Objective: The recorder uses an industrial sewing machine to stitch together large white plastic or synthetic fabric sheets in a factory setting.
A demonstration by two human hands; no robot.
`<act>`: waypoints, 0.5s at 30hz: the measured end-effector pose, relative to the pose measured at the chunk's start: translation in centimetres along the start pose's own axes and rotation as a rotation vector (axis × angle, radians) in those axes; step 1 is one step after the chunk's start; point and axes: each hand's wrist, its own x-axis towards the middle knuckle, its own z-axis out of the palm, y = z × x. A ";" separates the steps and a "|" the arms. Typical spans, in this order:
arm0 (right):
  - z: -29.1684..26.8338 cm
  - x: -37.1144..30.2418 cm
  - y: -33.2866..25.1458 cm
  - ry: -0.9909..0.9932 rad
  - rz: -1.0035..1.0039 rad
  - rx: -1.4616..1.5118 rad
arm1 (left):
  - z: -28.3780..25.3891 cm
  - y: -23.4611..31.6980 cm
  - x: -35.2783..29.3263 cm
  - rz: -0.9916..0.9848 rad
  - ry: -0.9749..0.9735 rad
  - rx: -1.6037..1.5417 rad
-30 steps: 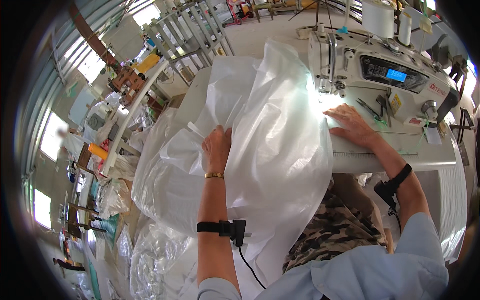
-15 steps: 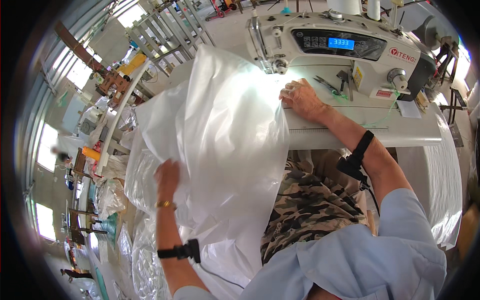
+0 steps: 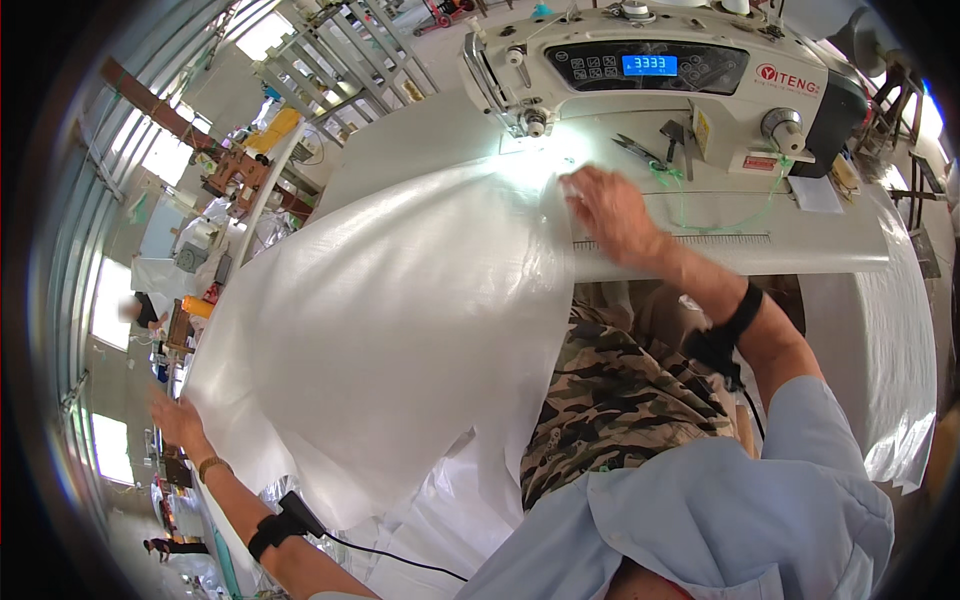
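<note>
A large white plastic sheet (image 3: 390, 330) slopes from the sewing machine (image 3: 640, 70) down over the table's front edge. Its upper right corner lies in the bright light under the needle area. At that corner's right edge is my right hand (image 3: 615, 212), fingers loosely bent and apart, slightly blurred; no sheet shows between them. Far to the left, my left hand (image 3: 178, 420) is stretched out beside the sheet's left edge, with its fingers extended. Whether its fingertips touch the sheet is hard to make out.
Dark scissors (image 3: 640, 152) and a small black-headed tool (image 3: 674, 138) lie right of the needle, near a loop of green thread (image 3: 720, 226). A ruler strip (image 3: 690, 240) runs along the table front. Metal frames (image 3: 340, 70) stand behind at the left.
My left hand has swung out left and nearer to me, and the sheet has spread wide and flattened. My right hand has shifted slightly, its fingers loosening from the sheet's edge.
</note>
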 end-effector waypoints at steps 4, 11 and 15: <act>-1.1 -8.5 -5.2 -0.174 0.053 0.284 | -13.2 17.7 -2.6 0.449 0.298 -0.911; 9.1 -16.1 -8.2 -0.435 0.523 0.934 | -32.7 27.2 -27.2 1.288 -0.719 -1.635; 10.9 -16.8 -6.7 -0.688 0.589 1.020 | -28.8 31.0 -35.3 1.047 -0.794 -1.410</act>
